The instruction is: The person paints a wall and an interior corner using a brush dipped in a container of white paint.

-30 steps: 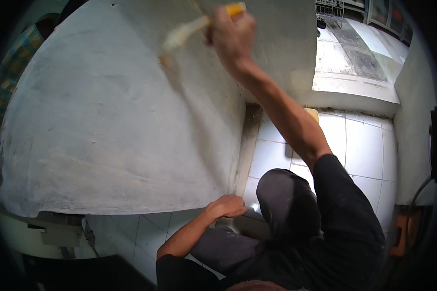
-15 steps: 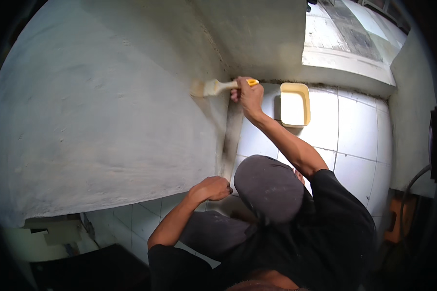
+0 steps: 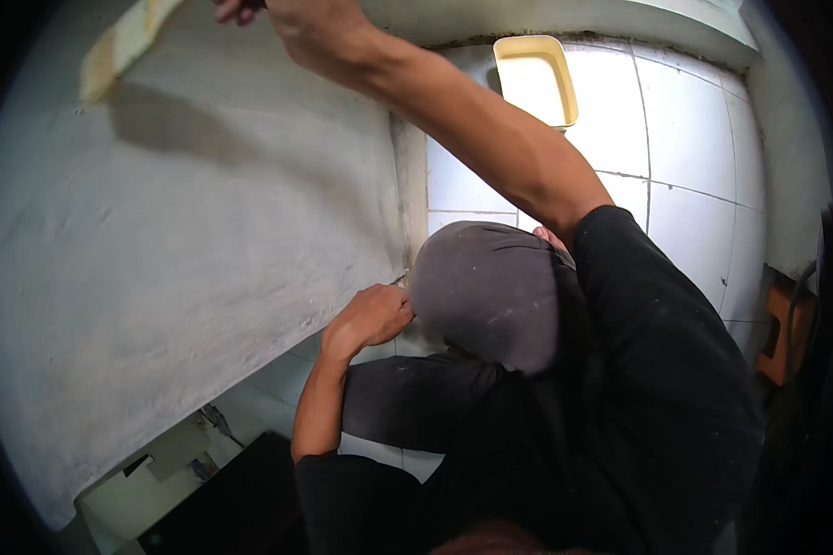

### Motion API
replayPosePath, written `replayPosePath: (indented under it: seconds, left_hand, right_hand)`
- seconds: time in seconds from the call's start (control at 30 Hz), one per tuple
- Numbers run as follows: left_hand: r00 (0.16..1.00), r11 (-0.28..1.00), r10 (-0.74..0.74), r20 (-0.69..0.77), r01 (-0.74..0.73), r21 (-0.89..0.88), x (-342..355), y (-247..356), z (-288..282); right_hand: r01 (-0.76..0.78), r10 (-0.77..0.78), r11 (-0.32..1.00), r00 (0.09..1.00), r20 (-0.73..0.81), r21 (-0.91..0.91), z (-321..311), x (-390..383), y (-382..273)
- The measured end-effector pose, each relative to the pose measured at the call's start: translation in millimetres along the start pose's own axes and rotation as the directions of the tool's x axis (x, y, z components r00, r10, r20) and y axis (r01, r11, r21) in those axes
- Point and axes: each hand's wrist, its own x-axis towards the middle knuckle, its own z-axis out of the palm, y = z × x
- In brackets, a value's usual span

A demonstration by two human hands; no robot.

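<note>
At the upper left, a wide paintbrush (image 3: 128, 48) with pale, paint-coated bristles lies against the grey-white wall (image 3: 157, 268). My right hand (image 3: 307, 26) is closed around its handle; the grip is partly cut off by the top edge of the view. A shadow of arm and brush falls across the wall. My left hand (image 3: 372, 317) rests by the wall's lower corner, beside my bent knee, with its fingers curled in. Whether anything is inside those fingers is hidden. A cream rectangular tub (image 3: 572, 92) with white paint inside stands on the floor beyond my right forearm.
White floor tiles (image 3: 694, 240) spread to the right, bounded by a wall at the back. An orange-brown object with a slot (image 3: 779, 338) sits at the right edge. Below the wall's end, at lower left, is a dark flat surface (image 3: 231, 504).
My right hand has swept the brush left and upward along the wall, away from the corner. My view has shifted too, and the left hand stays curled near the wall's edge.
</note>
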Motion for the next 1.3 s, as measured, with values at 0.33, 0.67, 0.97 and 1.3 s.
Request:
replayPosePath:
  seconds: [0.33, 0.67, 0.97, 1.3]
  left_hand:
    - [1.0, 0.993, 0.026, 0.007, -0.026, 0.115, -3, 10, -26]
    - [0.994, 0.994, -0.038, 0.101, 0.027, 0.11, -1, 22, -37]
    - [0.999, 0.996, 0.01, 0.041, -0.013, 0.083, 6, 6, -25]
    - [1.0, 1.0, -0.009, 0.017, 0.008, 0.019, 0, 21, -31]
  right_hand:
    - [-0.467, 0.231, 0.694, 0.865, -0.444, -0.548, -199, -126, 55]
    - [-0.267, 0.175, 0.867, 0.954, -0.244, -0.422, -57, -51, 11]
    - [-0.433, 0.343, 0.864, 0.88, -0.329, -0.258, -142, -85, 42]
    - [-0.173, -0.092, 0.542, 0.961, -0.262, -0.823, -271, -76, -110]
